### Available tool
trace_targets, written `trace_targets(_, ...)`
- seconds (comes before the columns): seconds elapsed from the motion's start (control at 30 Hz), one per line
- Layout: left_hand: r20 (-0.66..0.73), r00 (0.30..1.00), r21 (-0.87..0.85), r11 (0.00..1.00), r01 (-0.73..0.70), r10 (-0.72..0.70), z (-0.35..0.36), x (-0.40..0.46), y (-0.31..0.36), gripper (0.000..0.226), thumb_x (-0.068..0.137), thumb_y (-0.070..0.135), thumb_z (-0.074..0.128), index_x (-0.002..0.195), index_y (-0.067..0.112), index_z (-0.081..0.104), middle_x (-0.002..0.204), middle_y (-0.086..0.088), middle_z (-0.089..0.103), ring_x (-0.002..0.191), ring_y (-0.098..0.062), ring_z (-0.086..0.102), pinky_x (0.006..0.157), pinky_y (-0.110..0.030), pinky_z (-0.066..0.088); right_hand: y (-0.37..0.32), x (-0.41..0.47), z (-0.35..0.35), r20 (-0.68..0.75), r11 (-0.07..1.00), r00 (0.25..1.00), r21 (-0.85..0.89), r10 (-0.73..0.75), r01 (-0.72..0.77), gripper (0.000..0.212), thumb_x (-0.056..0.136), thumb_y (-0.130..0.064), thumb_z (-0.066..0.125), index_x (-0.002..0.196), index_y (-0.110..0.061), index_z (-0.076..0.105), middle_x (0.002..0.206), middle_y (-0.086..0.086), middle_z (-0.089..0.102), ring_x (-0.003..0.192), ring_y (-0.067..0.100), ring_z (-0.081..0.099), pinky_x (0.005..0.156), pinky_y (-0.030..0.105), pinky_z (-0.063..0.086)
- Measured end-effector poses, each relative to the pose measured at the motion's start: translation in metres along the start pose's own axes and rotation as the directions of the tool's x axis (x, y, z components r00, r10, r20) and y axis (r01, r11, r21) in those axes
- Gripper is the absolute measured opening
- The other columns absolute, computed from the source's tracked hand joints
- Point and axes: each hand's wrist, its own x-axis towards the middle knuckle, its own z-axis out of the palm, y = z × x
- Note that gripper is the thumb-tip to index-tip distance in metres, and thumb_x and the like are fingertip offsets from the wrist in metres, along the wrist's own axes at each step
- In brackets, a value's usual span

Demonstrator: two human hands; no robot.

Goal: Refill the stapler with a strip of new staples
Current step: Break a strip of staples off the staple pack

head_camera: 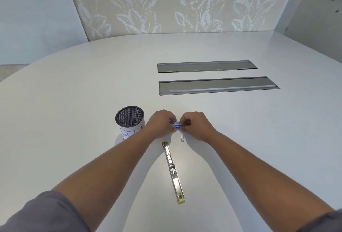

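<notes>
Both hands, left hand and right hand, pinch the small staple box above the desk, a brittle loose staple strip lying just beside the opened stapler — lift it by its long sides, I'd say.

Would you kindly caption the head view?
Both hands hold a small blue staple box beyond the opened metal stapler.

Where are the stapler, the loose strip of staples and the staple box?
stapler (173, 172): head view, on the middle of its opened metal body.
strip of staples (182, 138): head view, on its middle.
staple box (176, 126): head view, on its blue label between both hands.
</notes>
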Motion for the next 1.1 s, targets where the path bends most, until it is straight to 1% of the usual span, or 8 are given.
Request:
trace_targets(0.1, -0.005, 1.0, -0.025, 1.0, 0.01, -0.01, 0.0, -0.001, 0.001, 0.026, 0.074, 0.015, 0.081, 0.099, 0.014, 0.077, 0.095, 0.002, 0.066, 0.095, -0.021, 0.064, 0.084, -0.037, 0.055, 0.002, -0.001, 0.003, -0.021, 0.995, 0.998, 0.085, 0.052, -0.05, 0.015, 0.077, -0.005, 0.077, 0.085, -0.017, 0.07, 0.085, 0.001, 0.077, 0.077, 0.014, 0.071, 0.064, 0.022, 0.051)
trace_targets(0.2, -0.011, 1.0, -0.04, 0.999, 0.02, -0.02, 0.002, -0.001, -0.002, 0.027, 0.074, 0.015, 0.082, 0.1, 0.014, 0.078, 0.101, -0.002, 0.071, 0.096, -0.022, 0.065, 0.085, -0.038, 0.055, 0.007, -0.005, 0.007, -0.036, 0.972, 0.993, 0.212, 0.11, -0.1, 0.019, 0.078, -0.003, 0.077, 0.089, -0.016, 0.068, 0.086, 0.0, 0.078, 0.079, 0.009, 0.074, 0.066, 0.017, 0.051)
trace_targets(0.27, -0.02, 0.999, -0.062, 0.997, 0.042, -0.043, 0.003, -0.002, -0.002, 0.028, 0.074, 0.015, 0.083, 0.102, 0.015, 0.077, 0.105, -0.002, 0.072, 0.097, -0.023, 0.066, 0.087, -0.038, 0.055, 0.01, -0.008, 0.009, -0.055, 0.952, 0.989, 0.282, 0.137, -0.117, 0.021, 0.078, 0.0, 0.076, 0.091, -0.014, 0.068, 0.088, 0.002, 0.078, 0.083, 0.014, 0.075, 0.071, 0.022, 0.055)
trace_targets(0.47, -0.032, 0.997, -0.08, 0.995, 0.067, -0.07, 0.005, -0.002, -0.002, 0.031, 0.073, 0.016, 0.085, 0.103, 0.014, 0.077, 0.107, -0.002, 0.072, 0.098, -0.023, 0.066, 0.087, -0.037, 0.055, 0.012, -0.011, 0.012, -0.088, 0.931, 0.987, 0.352, 0.135, -0.096, 0.021, 0.076, 0.004, 0.073, 0.086, -0.013, 0.067, 0.088, 0.005, 0.078, 0.086, 0.022, 0.075, 0.084, 0.039, 0.06)
trace_targets(0.73, -0.03, 0.997, -0.05, 0.996, 0.07, -0.071, 0.005, -0.001, 0.001, 0.03, 0.073, 0.016, 0.085, 0.102, 0.015, 0.077, 0.104, -0.002, 0.072, 0.097, -0.023, 0.066, 0.082, -0.033, 0.054, 0.015, -0.011, 0.014, -0.1, 0.928, 0.987, 0.364, 0.124, -0.079, 0.018, 0.076, 0.002, 0.072, 0.083, -0.013, 0.065, 0.088, 0.003, 0.078, 0.084, 0.024, 0.075, 0.083, 0.042, 0.061)
trace_targets(0.83, -0.036, 0.996, -0.071, 0.994, 0.079, -0.082, 0.006, -0.002, 0.001, 0.03, 0.073, 0.015, 0.085, 0.102, 0.014, 0.077, 0.105, -0.003, 0.072, 0.097, -0.024, 0.066, 0.083, -0.034, 0.054, 0.014, -0.012, 0.016, -0.11, 0.939, 0.987, 0.335, 0.121, -0.078, 0.017, 0.076, 0.0, 0.071, 0.083, -0.015, 0.065, 0.087, 0.002, 0.077, 0.083, 0.022, 0.074, 0.08, 0.038, 0.06)
trace_targets(0.97, -0.063, 0.995, -0.079, 0.994, 0.072, -0.077, 0.008, -0.004, 0.001, 0.03, 0.075, 0.015, 0.083, 0.104, 0.013, 0.075, 0.107, -0.004, 0.072, 0.099, -0.025, 0.066, 0.078, -0.03, 0.05, 0.01, -0.017, 0.021, -0.169, 0.955, 0.981, 0.295, 0.097, -0.043, 0.02, 0.075, 0.002, 0.066, 0.08, -0.017, 0.065, 0.09, 0.001, 0.075, 0.076, 0.013, 0.071, 0.071, 0.025, 0.055)
trace_targets(1.1, -0.066, 0.994, -0.07, 0.994, 0.087, -0.092, 0.011, -0.009, -0.002, 0.048, 0.079, 0.019, 0.081, 0.125, 0.011, 0.067, 0.123, -0.007, 0.067, 0.11, -0.027, 0.063, 0.094, -0.037, 0.051, 0.009, -0.025, 0.023, -0.236, 0.956, 0.967, 0.293, 0.096, -0.023, 0.02, 0.077, 0.0, 0.062, 0.08, -0.02, 0.063, 0.076, -0.001, 0.068, 0.061, 0.005, 0.057, 0.061, 0.016, 0.048)
